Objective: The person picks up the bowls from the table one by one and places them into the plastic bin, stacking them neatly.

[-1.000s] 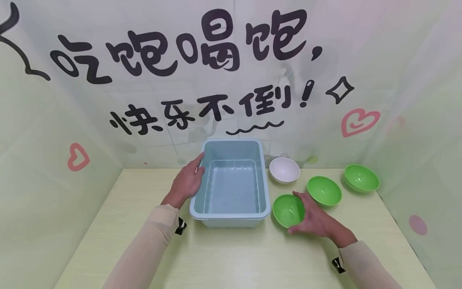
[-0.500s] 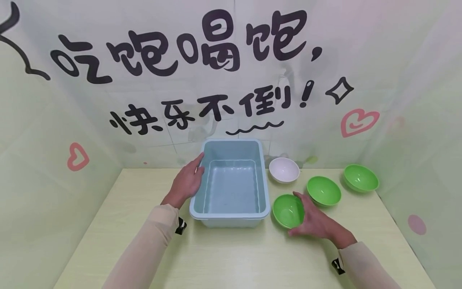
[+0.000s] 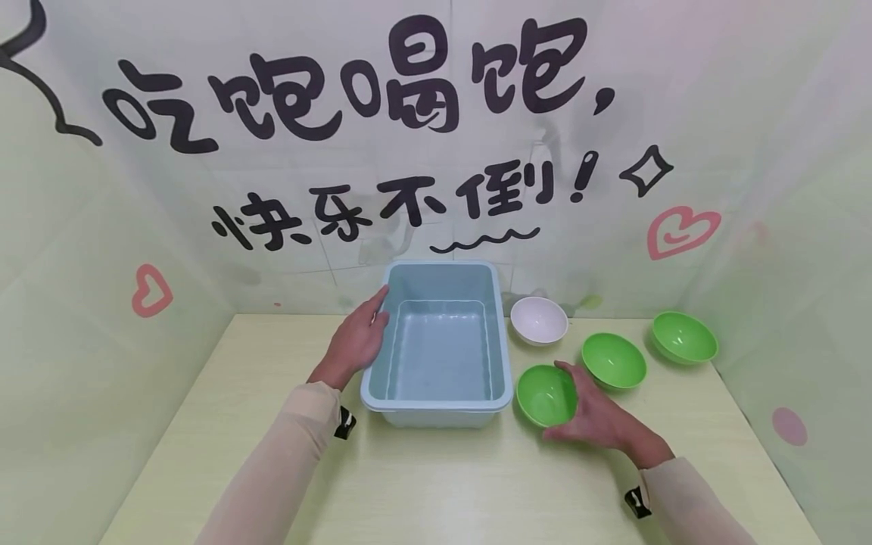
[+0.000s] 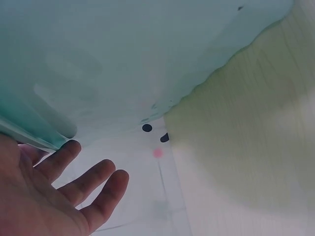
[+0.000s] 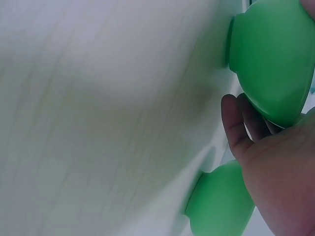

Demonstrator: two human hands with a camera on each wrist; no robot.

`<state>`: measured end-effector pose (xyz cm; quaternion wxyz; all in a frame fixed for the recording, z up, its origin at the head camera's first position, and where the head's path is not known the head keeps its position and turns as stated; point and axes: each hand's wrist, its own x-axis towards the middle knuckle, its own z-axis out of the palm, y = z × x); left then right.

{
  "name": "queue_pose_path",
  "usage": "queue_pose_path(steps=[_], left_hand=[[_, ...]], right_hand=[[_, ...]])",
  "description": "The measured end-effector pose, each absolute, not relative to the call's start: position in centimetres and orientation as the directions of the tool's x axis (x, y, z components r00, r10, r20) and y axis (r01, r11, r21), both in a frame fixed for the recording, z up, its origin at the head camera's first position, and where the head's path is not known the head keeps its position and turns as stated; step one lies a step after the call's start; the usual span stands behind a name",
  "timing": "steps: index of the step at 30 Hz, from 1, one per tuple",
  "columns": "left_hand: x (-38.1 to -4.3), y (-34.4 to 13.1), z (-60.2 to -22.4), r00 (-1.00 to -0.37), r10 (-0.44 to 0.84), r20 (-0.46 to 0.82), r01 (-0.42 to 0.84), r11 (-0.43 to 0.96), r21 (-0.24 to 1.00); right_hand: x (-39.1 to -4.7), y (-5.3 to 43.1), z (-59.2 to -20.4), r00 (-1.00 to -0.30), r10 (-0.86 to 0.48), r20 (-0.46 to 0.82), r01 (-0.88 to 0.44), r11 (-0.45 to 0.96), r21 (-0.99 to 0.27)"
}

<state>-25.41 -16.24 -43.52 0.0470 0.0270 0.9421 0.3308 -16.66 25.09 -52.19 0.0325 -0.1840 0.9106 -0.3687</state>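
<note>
1. Table [image 3: 450, 484], pale and wood-grained, is meeting a white wall [image 3: 463, 159] with black writing [image 3: 409, 183].
2. Left hand [image 3: 354, 341] is pinching the left rim of the blue tub [image 3: 439, 406], other fingers standing apart.
3. Right hand [image 3: 599, 412] is curving around the nearest green bowl [image 3: 543, 397], which is sitting just right of the tub.

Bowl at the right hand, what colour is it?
The bowl is plain bright green, best seen in the head view.

Backdrop [image 3: 681, 91] has got black lettering [image 3: 413, 208] at 12 o'clock, pink heart [image 3: 140, 297] (outline only lol) at 9, purple dot [image 3: 789, 426] at 4.
</note>
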Motion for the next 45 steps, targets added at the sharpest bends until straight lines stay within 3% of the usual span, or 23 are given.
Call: queue_pose_path(steps=[27, 45], left_hand=[[-25.3, -16.3, -43.6, -0.995, 0.063, -0.080, -0.007, 0.743, 0.670], [-25.1, -16.4, -44.1, -0.992, 0.058, -0.109, -0.047, 0.639, 0.768]], right_hand=[[-17.8, 26.0, -48.2, -0.960, -0.273, 0.069, -0.241, 0.672, -0.700], [-18.9, 26.4, -46.3, -0.965, -0.250, 0.075, -0.229, 0.676, -0.700]])
